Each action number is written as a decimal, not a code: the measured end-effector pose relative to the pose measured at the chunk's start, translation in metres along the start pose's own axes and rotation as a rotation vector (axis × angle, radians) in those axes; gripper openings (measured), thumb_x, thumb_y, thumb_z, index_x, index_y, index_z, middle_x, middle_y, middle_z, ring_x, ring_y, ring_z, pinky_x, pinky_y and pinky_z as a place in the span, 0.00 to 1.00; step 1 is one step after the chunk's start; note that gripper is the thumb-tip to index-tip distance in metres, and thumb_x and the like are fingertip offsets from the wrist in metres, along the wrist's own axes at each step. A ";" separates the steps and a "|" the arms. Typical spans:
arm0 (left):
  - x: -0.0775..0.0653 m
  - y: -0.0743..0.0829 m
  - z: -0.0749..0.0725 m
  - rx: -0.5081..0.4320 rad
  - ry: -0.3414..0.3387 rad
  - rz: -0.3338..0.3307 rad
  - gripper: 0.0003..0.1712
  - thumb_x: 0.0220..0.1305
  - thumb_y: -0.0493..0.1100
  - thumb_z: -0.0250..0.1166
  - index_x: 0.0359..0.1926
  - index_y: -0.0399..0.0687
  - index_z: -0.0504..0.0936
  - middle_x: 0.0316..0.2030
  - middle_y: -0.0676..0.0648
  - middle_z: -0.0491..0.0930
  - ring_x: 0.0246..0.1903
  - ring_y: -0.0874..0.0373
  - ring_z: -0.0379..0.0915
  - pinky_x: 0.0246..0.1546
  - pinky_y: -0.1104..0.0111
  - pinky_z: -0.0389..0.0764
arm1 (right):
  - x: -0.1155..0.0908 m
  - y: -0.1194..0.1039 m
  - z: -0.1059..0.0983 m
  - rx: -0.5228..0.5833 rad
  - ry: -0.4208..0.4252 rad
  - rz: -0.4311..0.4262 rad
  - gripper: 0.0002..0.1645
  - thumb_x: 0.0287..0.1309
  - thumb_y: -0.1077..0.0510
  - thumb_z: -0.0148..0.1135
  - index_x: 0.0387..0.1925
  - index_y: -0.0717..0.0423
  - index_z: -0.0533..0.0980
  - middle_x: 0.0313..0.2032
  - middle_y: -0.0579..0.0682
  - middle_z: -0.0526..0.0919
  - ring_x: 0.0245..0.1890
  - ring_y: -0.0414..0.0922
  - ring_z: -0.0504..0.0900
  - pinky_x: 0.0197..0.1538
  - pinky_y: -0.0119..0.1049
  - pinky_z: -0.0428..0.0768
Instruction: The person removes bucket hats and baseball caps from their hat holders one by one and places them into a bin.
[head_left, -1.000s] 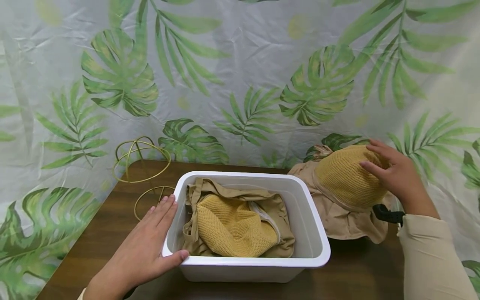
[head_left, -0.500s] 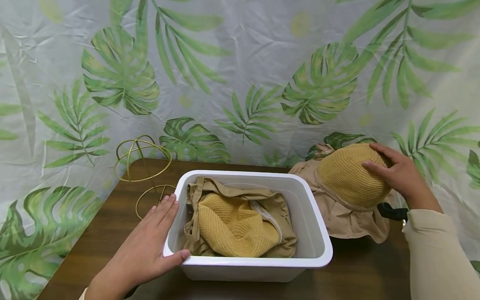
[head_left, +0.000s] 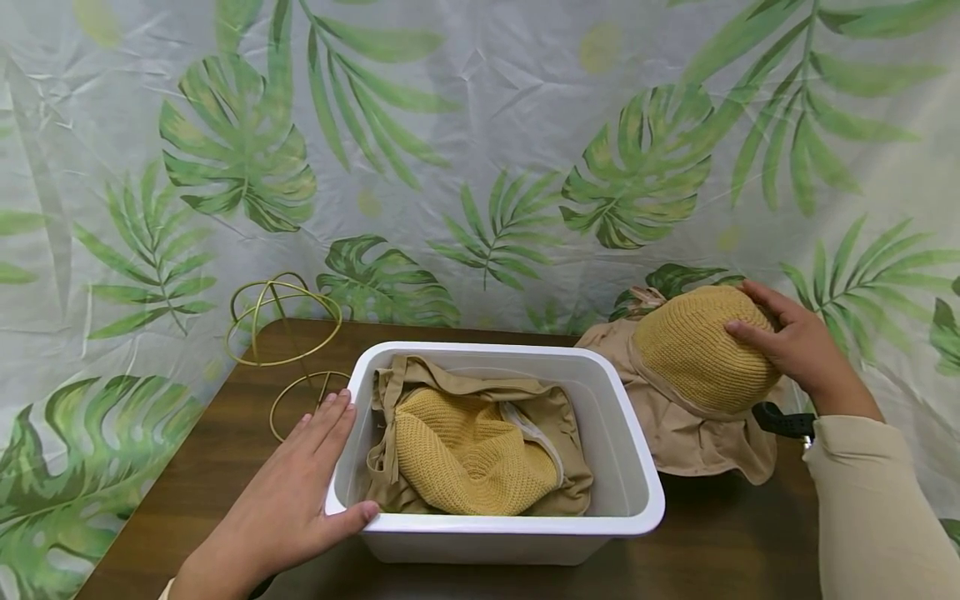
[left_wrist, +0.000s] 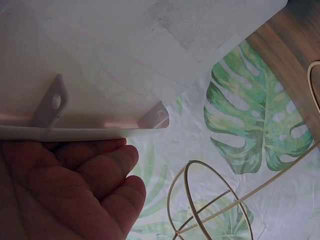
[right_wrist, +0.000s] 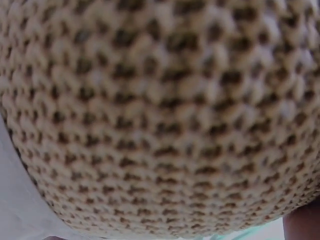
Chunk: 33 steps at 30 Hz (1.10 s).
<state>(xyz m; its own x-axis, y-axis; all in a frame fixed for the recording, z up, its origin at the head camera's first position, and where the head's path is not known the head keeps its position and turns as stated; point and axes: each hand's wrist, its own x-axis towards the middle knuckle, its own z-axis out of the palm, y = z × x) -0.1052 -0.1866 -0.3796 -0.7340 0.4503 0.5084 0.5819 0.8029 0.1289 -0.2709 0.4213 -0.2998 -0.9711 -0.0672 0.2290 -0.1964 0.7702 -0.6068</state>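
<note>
In the head view a white plastic tub stands mid-table. Inside lies a sun hat with a yellow knitted crown and a tan cloth brim, the crown dented in. My left hand rests on the tub's left rim, fingers straight and thumb at the near corner. A second sun hat of the same kind is to the right of the tub, its crown tilted up. My right hand grips that crown's top between thumb and fingers. Its knit fills the right wrist view; what lies beneath the hat is hidden.
Beyond my left hand stands a gold wire stand, with a round cage top and a lower ring. The brown wooden table extends left and right of the tub. A leaf-print cloth hangs right behind it.
My right hand has come down onto the second hat's crown and its fingers have closed around the top. The left hand and the tub look unmoved.
</note>
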 end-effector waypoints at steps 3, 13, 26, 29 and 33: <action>0.000 0.000 0.000 0.003 -0.003 -0.001 0.57 0.57 0.70 0.63 0.69 0.27 0.63 0.72 0.34 0.59 0.71 0.40 0.55 0.72 0.71 0.35 | 0.000 0.001 0.000 -0.003 -0.020 0.019 0.45 0.66 0.43 0.62 0.78 0.43 0.53 0.74 0.63 0.54 0.69 0.68 0.57 0.54 0.45 0.68; 0.000 0.000 0.000 -0.003 -0.009 -0.008 0.57 0.56 0.70 0.64 0.69 0.27 0.63 0.72 0.33 0.59 0.71 0.39 0.55 0.72 0.73 0.34 | -0.001 -0.001 0.001 0.056 -0.006 0.005 0.39 0.69 0.46 0.59 0.77 0.43 0.57 0.74 0.62 0.55 0.68 0.64 0.59 0.46 0.25 0.67; 0.000 0.000 0.000 -0.009 -0.012 -0.017 0.57 0.56 0.69 0.64 0.69 0.27 0.63 0.72 0.33 0.59 0.71 0.39 0.54 0.71 0.75 0.33 | -0.002 0.005 0.003 0.131 0.034 0.044 0.36 0.69 0.44 0.57 0.75 0.42 0.60 0.75 0.46 0.56 0.72 0.57 0.56 0.43 0.15 0.67; 0.000 0.000 0.000 -0.008 -0.009 -0.012 0.57 0.57 0.69 0.64 0.69 0.26 0.63 0.72 0.33 0.59 0.71 0.40 0.54 0.71 0.75 0.34 | -0.003 0.005 0.003 0.152 0.050 0.042 0.36 0.69 0.44 0.57 0.75 0.43 0.62 0.74 0.42 0.58 0.74 0.50 0.55 0.45 0.14 0.67; 0.000 0.000 0.001 -0.006 -0.002 -0.004 0.57 0.57 0.69 0.64 0.69 0.26 0.63 0.72 0.33 0.59 0.71 0.40 0.54 0.71 0.74 0.34 | -0.004 0.003 0.005 0.191 0.094 0.027 0.34 0.69 0.45 0.58 0.73 0.46 0.65 0.71 0.36 0.62 0.72 0.39 0.58 0.49 0.12 0.66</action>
<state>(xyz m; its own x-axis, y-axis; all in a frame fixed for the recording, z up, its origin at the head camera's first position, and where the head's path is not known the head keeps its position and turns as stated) -0.1056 -0.1862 -0.3799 -0.7370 0.4477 0.5063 0.5811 0.8023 0.1364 -0.2680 0.4210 -0.3065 -0.9613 0.0181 0.2749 -0.2010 0.6362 -0.7449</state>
